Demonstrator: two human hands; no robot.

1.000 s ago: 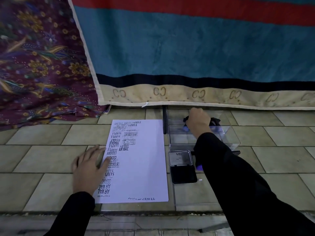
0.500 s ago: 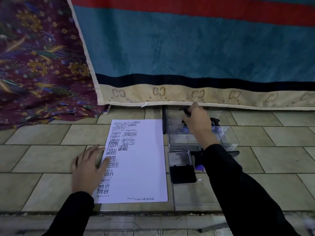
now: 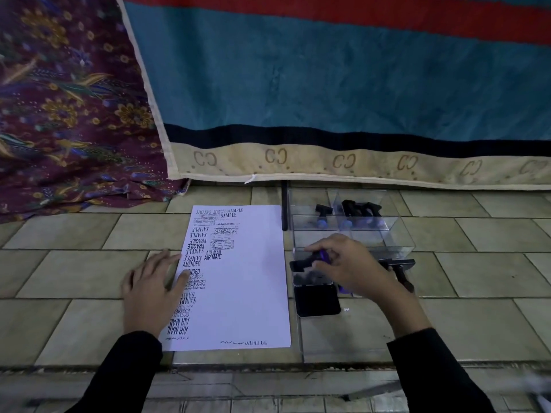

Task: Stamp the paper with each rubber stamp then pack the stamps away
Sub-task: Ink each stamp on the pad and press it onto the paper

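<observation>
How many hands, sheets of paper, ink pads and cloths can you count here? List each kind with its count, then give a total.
Hands: 2, left hand, right hand gripping a rubber stamp
Sheet of paper: 1
Ink pad: 1
Cloths: 2, floral cloth, striped cloth
Total: 6

paper (image 3: 256,293): sample, air mail, fragile, amended, fax out | blanket hem (image 3: 313,169): cc
</observation>
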